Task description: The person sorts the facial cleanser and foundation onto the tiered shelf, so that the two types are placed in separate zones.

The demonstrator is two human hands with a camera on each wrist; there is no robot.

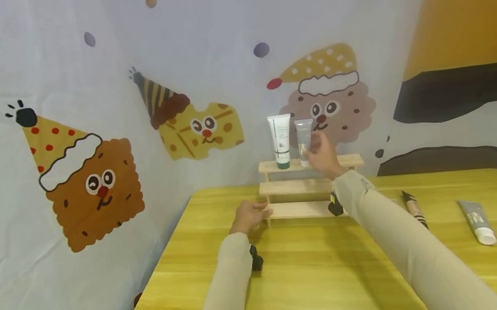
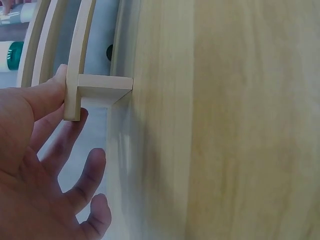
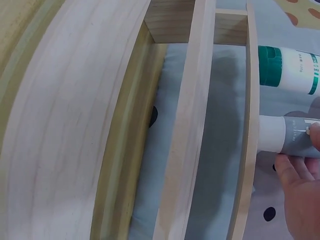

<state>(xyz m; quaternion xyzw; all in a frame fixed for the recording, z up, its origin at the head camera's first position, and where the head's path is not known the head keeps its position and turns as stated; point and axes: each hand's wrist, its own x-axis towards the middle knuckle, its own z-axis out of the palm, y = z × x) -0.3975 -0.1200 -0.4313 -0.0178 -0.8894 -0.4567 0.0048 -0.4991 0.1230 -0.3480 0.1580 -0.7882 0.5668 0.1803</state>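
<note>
A three-step wooden display stand (image 1: 295, 187) stands at the back of the table. My left hand (image 1: 249, 216) holds the left end of its lowest step, thumb on one face and index finger on the other, the other fingers spread in the left wrist view. On the top step a white tube with a green cap (image 1: 282, 142) stands upright. Just to its right, a grey tube with a white cap (image 1: 304, 133) is upright, cap down on the same step. My right hand (image 1: 323, 154) pinches this grey tube from the right side between thumb and fingers.
Right of the stand, a beige tube with a black end (image 1: 413, 209) lies on the yellow wood-grain table (image 1: 292, 287), partly behind my right sleeve. Farther right lies another grey tube with a white cap (image 1: 477, 221). A cartoon-printed cloth (image 1: 201, 33) hangs close behind the stand.
</note>
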